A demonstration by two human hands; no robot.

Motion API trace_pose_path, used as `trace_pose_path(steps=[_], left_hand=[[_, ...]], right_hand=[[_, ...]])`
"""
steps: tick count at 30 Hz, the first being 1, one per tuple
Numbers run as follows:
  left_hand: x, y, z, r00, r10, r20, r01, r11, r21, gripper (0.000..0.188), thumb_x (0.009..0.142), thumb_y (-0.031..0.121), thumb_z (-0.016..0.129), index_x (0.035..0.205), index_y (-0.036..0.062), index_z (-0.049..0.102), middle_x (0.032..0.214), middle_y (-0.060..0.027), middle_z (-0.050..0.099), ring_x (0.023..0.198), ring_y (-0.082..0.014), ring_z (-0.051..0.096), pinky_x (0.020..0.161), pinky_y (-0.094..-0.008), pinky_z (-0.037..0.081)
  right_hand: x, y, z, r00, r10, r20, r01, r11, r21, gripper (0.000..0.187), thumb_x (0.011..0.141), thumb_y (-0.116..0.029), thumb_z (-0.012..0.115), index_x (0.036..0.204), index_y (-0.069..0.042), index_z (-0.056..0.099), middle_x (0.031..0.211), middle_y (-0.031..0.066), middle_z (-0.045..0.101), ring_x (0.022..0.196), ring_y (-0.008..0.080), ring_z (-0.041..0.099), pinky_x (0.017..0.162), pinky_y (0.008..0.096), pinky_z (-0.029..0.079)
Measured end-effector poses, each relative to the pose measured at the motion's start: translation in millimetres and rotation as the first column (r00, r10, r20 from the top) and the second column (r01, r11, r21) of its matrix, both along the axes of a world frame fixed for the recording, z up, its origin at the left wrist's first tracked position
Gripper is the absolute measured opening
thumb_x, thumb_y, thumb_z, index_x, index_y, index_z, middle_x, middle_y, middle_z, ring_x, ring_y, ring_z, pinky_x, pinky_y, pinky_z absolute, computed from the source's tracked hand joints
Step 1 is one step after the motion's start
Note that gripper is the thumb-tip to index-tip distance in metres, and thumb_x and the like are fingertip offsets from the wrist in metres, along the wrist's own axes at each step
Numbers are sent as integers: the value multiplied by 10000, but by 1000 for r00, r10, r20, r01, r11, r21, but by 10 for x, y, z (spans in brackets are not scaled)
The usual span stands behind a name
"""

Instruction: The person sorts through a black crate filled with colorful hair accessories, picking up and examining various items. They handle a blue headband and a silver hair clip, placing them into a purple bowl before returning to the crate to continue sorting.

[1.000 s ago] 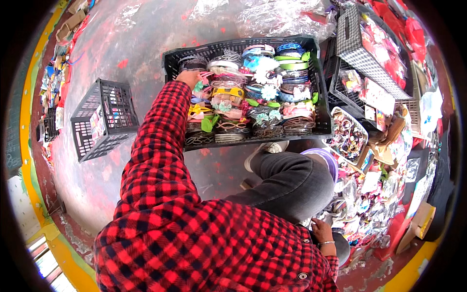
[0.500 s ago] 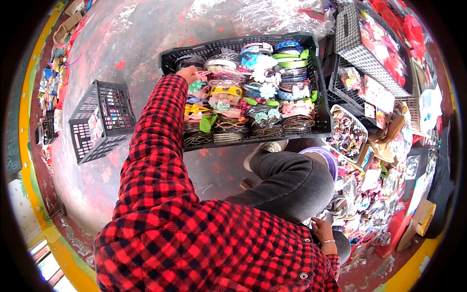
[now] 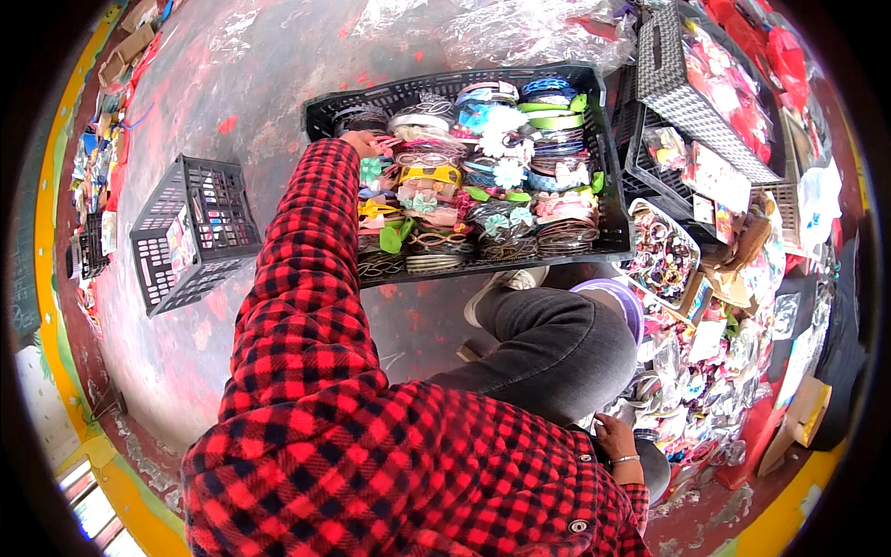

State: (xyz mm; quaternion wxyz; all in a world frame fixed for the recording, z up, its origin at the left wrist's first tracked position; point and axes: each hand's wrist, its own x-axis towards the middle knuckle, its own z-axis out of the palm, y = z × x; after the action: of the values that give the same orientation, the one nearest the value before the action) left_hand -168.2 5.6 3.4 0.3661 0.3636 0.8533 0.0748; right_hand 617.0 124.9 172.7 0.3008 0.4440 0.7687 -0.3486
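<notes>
A wide black crate (image 3: 445,269) lies ahead of me, packed with rows of headbands (image 3: 432,176) in many colours, some with bows and flowers. My left hand (image 3: 360,143) reaches into its left side, fingers bent in at a pink headband (image 3: 382,145); the sleeve and the hand's back hide part of the grip. Just below the hand is a mint-green bow (image 3: 374,169). Down at the right, my right hand (image 3: 614,438), with a bracelet on its wrist, is by my bent leg (image 3: 548,353). Its fingers are curled, and whatever is in them is hidden.
A smaller black crate (image 3: 197,232) stands on the floor at left. To the right are a grey woven basket (image 3: 664,84), a tray of small hair accessories (image 3: 664,251) and a heap of packaged goods (image 3: 691,399). Clear plastic wrap (image 3: 538,37) lies beyond the crate.
My left hand stays at nearly the same place in the crate, its forearm shifted slightly. The right hand has not visibly moved.
</notes>
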Motion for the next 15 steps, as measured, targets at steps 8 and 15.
trace_pose_path(steps=[8,15], left_hand=[[284,130,235,980,152,-126,-153,988,2,452,767,450,605,1013,71,621,1003,-135,627,957,-262,585,831,-345,440],[234,5,-8,941,205,-268,-179,977,119,273,767,291,645,950,94,596,939,-161,624,901,-327,585,801,-396,450]], right_hand=[[68,-50,-16,999,-5,-52,7,999,31,308,759,-176,534,1030,-60,623,995,194,612,915,332,595,818,398,464],[165,-55,-110,993,57,-107,-49,996,78,274,778,-178,538,1026,-98,621,923,172,629,855,338,598,750,407,478]])
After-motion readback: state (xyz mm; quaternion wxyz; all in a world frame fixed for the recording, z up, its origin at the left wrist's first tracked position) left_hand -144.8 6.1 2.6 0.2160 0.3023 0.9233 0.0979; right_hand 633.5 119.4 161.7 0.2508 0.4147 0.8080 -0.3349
